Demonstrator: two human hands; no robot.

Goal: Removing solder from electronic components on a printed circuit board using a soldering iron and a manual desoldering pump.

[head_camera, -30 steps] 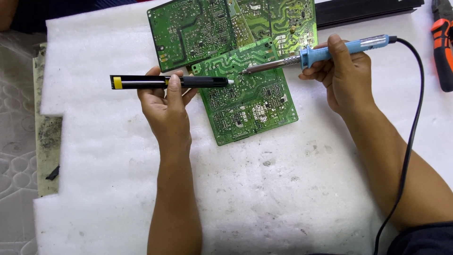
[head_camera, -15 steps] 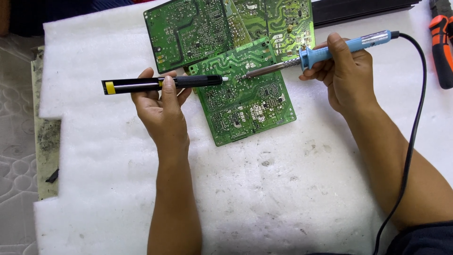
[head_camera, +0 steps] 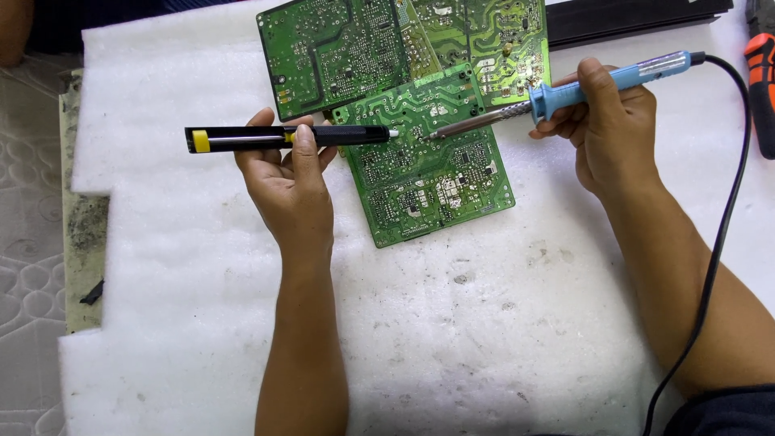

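Three green circuit boards lie on the foam: one at upper left (head_camera: 331, 52), one at upper right (head_camera: 484, 40), and one in front overlapping both (head_camera: 428, 161). There is one black desoldering pump (head_camera: 282, 138) with a yellow band, one blue-handled soldering iron (head_camera: 557, 90) with one black cord (head_camera: 718, 226), one white foam sheet (head_camera: 484, 339), and one orange-and-black tool (head_camera: 760, 77) at the right edge. Two hands are in view, left (head_camera: 286, 182) and right (head_camera: 609, 129).
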